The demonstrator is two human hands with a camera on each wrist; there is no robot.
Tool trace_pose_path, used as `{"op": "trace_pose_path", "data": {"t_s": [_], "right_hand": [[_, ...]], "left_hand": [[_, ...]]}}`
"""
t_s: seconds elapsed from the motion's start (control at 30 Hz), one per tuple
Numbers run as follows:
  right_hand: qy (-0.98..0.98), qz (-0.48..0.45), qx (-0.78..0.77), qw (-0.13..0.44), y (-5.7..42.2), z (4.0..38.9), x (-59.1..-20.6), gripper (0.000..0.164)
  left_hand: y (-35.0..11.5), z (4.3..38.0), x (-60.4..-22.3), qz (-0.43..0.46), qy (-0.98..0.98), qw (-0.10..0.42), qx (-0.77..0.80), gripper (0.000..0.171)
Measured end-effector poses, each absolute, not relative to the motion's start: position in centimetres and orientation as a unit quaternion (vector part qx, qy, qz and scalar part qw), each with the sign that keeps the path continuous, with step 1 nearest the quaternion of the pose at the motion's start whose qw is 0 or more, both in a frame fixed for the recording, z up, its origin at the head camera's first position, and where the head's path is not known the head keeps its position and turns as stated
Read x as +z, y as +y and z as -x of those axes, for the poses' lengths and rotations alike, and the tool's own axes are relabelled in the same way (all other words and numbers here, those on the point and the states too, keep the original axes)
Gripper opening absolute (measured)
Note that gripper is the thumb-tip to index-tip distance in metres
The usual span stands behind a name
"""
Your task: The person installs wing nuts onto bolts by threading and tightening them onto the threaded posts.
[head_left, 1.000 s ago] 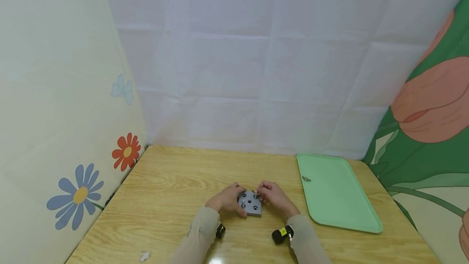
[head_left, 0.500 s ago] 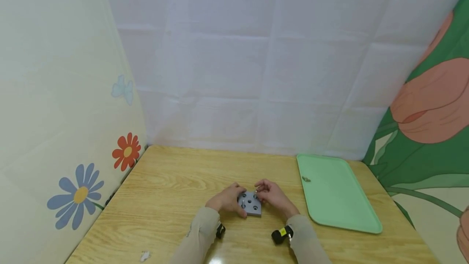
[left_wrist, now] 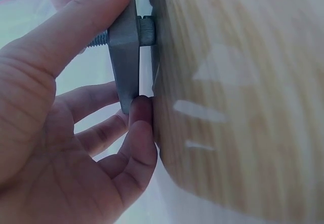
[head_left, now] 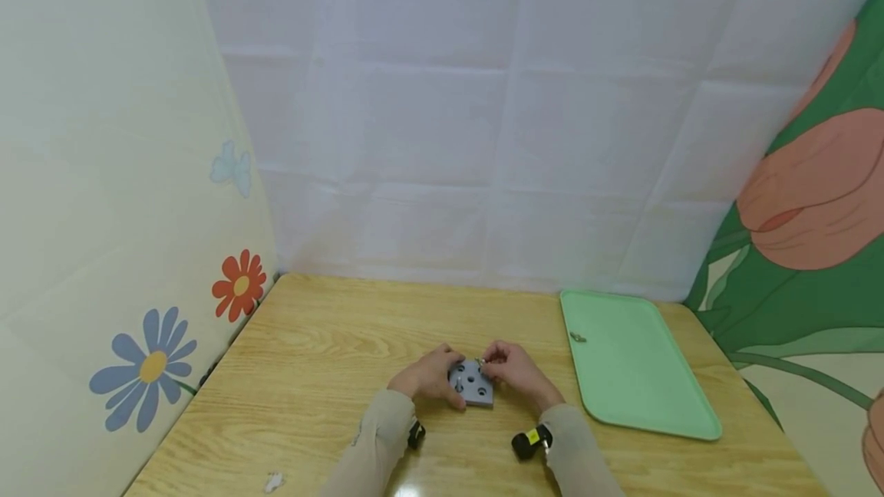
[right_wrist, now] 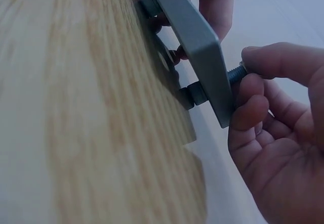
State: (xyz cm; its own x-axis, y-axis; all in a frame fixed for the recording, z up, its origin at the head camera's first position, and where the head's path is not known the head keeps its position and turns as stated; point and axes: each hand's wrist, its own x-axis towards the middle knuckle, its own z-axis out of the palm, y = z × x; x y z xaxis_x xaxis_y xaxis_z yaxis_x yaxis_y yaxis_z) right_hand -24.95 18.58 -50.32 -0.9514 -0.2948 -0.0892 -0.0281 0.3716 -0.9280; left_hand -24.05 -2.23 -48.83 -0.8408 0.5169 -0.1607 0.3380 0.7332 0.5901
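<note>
My left hand (head_left: 428, 376) grips the left side of a grey metal plate (head_left: 470, 398) with several round holes, thumb on the near edge and fingers around the far side. Two bolts pass through the plate with heads underneath; one bolt head (left_wrist: 147, 30) shows close over the table in the left wrist view. At the far right corner my right hand (head_left: 514, 374) pinches a small brassy piece, which looks like a wing nut (head_left: 481, 361), at the threaded end of a bolt (right_wrist: 236, 74). The fingertips mostly hide this piece in the right wrist view.
To the right lies a light green tray (head_left: 635, 366) with a small brassy wing-nut-like piece (head_left: 577, 337) near its left rim. A white scrap (head_left: 274, 482) is at the table's front left. A white cloth (head_left: 442, 136) hangs behind the wooden table (head_left: 345, 320).
My right fingers opened and shifted slightly at the bolt's end half a second ago, and now pinch again there. The left hand and plate have stayed in place.
</note>
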Motion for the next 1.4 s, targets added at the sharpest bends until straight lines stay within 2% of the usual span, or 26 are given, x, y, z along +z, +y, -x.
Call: {"op": "trace_pose_path", "data": {"t_s": [0.33, 0.63, 0.9, 1.2, 1.4], "right_hand": [[0.780, 0.095, -0.602, 0.138, 18.8, 24.9, -49.9, 0.015], [0.781, 0.121, -0.599, 0.130, 19.1, 25.3, -50.7, 0.010], [0.782, 0.126, -0.594, 0.143, 19.2, 25.2, -50.4, 0.032], [0.799, 0.141, -0.568, 0.140, 18.6, 23.2, -47.6, 0.018], [0.806, 0.129, -0.564, 0.128, 18.6, 23.5, -48.2, 0.016]], "left_hand": [[-2.2, 24.1, -48.7, -0.230, 0.917, 0.158, 0.284, 0.082], [-2.2, 23.9, -48.6, -0.227, 0.917, 0.158, 0.289, 0.082], [-2.2, 24.0, -48.7, -0.232, 0.918, 0.153, 0.282, 0.083], [-2.2, 23.9, -48.9, -0.230, 0.917, 0.154, 0.288, 0.082], [-2.3, 23.8, -48.8, -0.232, 0.915, 0.154, 0.292, 0.082]]}}
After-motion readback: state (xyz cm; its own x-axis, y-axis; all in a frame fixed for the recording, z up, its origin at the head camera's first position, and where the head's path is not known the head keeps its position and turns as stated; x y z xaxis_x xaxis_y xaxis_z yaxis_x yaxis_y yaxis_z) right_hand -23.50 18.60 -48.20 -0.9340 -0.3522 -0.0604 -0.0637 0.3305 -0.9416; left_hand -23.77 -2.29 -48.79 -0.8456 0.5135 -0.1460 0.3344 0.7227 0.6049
